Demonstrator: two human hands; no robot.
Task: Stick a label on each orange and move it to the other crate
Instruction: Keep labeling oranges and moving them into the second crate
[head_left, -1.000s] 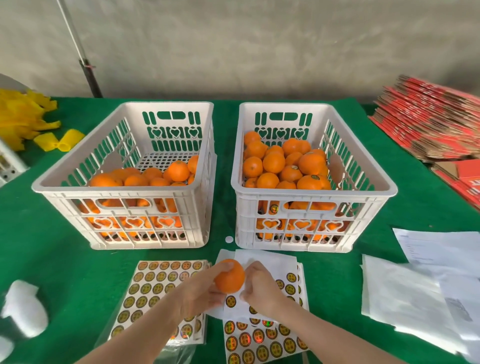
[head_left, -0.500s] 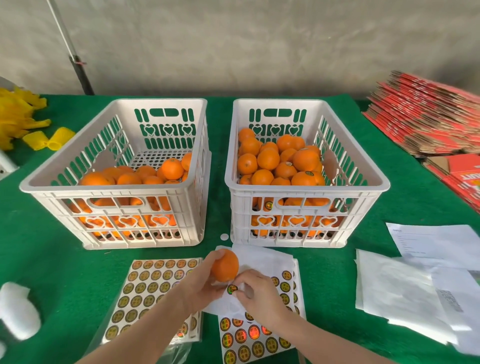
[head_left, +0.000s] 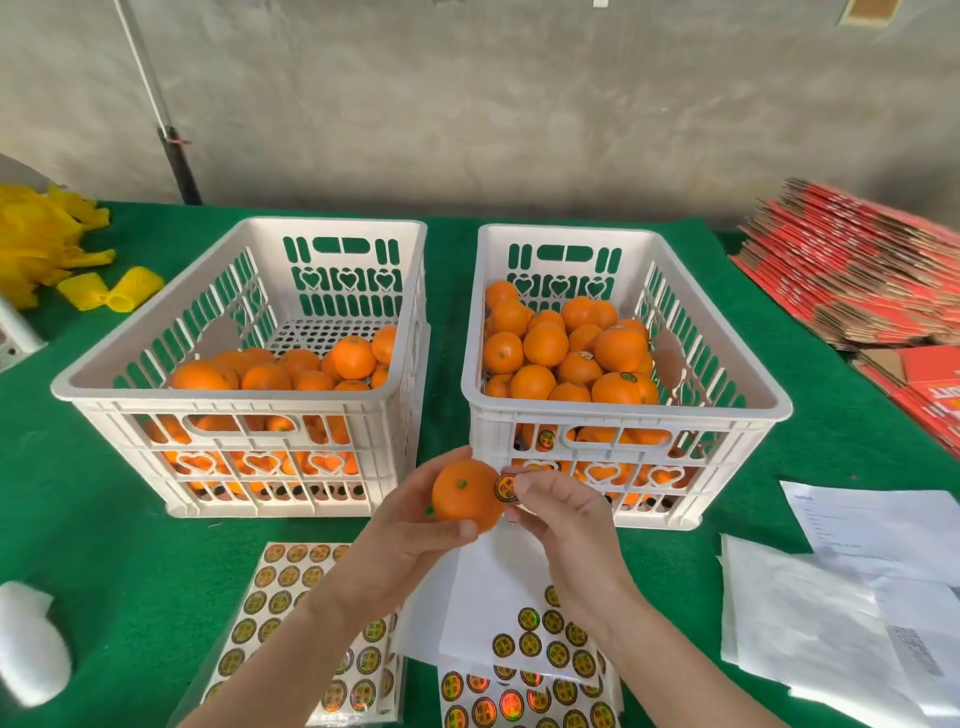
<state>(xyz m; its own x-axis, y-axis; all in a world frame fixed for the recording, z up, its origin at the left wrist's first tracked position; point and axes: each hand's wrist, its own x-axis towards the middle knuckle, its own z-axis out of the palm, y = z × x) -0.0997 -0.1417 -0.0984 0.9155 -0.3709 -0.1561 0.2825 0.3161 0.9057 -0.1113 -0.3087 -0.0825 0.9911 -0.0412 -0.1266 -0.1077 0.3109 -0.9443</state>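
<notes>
My left hand (head_left: 410, 535) grips an orange (head_left: 464, 496) in front of the two white crates. My right hand (head_left: 563, 525) pinches a round gold-and-black label (head_left: 505, 487) against the orange's right side. The left crate (head_left: 156, 387) holds several oranges along its near side. The right crate (head_left: 628, 413) is heaped with oranges, a few showing labels. Two sheets of labels lie on the green cloth below my hands, the left sheet (head_left: 291, 587) and the right sheet (head_left: 550, 649).
White papers (head_left: 841, 597) lie at the right. Flat red cartons (head_left: 857, 280) are stacked at the far right. Yellow foam nets (head_left: 47, 244) sit at the far left, and white foam (head_left: 26, 644) at the near left.
My right hand lifted a label off the right sheet and brought it up to the orange. My left hand raised the orange toward the crates.
</notes>
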